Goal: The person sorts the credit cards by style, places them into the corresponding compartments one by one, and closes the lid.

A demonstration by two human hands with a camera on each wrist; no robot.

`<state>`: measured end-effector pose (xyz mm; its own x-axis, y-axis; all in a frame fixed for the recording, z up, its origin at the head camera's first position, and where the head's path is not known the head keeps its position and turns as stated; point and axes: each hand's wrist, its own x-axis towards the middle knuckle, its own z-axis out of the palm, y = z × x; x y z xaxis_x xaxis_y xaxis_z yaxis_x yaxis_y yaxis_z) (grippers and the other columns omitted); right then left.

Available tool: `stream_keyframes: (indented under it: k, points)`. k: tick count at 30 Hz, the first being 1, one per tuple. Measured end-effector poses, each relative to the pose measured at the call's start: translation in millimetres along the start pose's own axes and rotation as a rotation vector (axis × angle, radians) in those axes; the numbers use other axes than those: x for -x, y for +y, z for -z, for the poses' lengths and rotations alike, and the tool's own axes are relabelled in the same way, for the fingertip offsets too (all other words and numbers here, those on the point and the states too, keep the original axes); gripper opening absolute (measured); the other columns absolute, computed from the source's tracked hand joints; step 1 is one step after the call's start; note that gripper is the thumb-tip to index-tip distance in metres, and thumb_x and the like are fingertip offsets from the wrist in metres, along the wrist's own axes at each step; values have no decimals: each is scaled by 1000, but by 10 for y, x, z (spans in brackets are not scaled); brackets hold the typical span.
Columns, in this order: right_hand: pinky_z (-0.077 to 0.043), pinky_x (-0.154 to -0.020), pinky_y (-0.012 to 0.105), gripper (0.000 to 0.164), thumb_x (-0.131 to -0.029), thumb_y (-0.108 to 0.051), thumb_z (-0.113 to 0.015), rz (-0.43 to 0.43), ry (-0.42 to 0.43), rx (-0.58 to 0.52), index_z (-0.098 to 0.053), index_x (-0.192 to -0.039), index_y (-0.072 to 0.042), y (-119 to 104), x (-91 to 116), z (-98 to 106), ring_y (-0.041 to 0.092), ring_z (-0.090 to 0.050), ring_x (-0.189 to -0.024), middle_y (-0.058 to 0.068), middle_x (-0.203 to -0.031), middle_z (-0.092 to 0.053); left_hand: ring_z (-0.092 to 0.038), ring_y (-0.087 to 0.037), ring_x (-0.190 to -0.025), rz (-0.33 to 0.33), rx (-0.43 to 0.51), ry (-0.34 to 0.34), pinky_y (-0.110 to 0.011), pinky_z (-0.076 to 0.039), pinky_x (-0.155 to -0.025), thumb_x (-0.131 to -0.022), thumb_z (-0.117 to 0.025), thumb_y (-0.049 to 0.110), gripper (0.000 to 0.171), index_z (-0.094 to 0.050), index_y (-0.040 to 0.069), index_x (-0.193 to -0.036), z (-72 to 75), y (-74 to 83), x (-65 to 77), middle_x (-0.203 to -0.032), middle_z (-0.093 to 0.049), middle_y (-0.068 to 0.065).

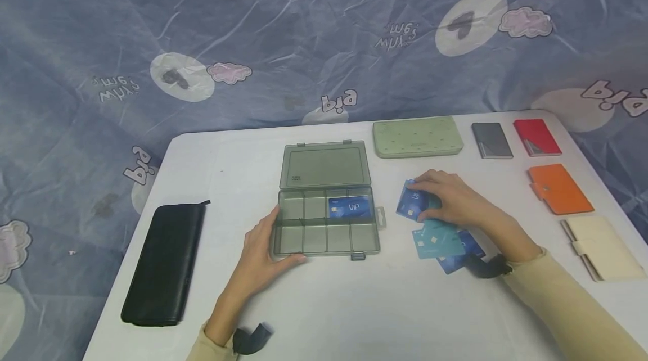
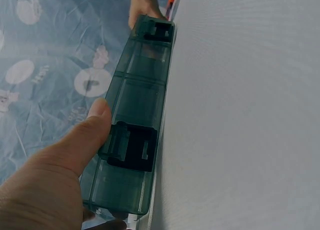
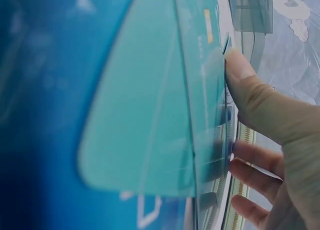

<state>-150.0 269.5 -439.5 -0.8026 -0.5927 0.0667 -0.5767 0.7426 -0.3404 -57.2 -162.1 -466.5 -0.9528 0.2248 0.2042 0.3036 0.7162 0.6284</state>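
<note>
A translucent green compartment box [image 1: 314, 238] lies with its lid raised at the back, and a blue VIP card [image 1: 350, 207] sits in its rear right part. My left hand [image 1: 258, 248] grips the box's front left corner, thumb along the front wall and fingers along the left side. In the left wrist view the thumb [image 2: 100, 110] touches the box's edge beside a dark latch [image 2: 132, 146]. To the right of the box, my right hand [image 1: 453, 199] pinches a blue card [image 1: 411, 202] between thumb and fingers. Just below that hand are teal cards [image 1: 439, 239] overlapping blue cards [image 1: 472, 244].
Left on the white table [image 1: 243, 164] lies a black zip wallet [image 1: 164, 265]. Behind the cards is a closed green case [image 1: 417, 137]. Along the right are grey [image 1: 492, 140], red [image 1: 538, 137], orange [image 1: 561, 189] and cream [image 1: 604, 248] card holders.
</note>
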Motion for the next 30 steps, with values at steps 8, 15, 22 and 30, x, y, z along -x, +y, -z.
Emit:
stream_keyframes:
  k: [8,15,22,30]
  points:
    - [-34,-91,51,64,-72,-22,-80,61,-22,-22,-55,-131,-26,64,51,28,30,-43,-114,11,-125,-49,-35,-24,-132,-5,2,-4,-49,-25,-100,-66,-75,58,108,-21,15,-149,-2,-5,4,-147,-36,-3]
    - [-31,-92,53,65,-73,-20,-79,87,-63,-35,-53,-132,-24,123,51,53,32,-38,-121,11,-137,-42,-35,-24,-132,1,8,3,-49,-24,-102,-66,-76,57,108,-21,16,-149,-5,-4,2,-147,-35,-2]
    - [-33,-94,52,61,-65,-35,-83,6,-15,-38,-60,-118,-17,55,-31,56,29,-42,-115,9,-125,-48,-34,-24,-132,15,9,1,-49,-23,-103,-65,-76,58,109,-20,18,-149,-8,-12,5,-147,-35,-2]
    - [-33,-87,42,62,-56,-49,-84,-42,-6,-24,-56,-98,-12,80,-73,13,21,-41,-101,2,-106,-49,-34,-24,-133,7,3,-10,-49,-24,-102,-66,-74,60,108,-20,16,-149,-4,0,2,-147,-35,-4]
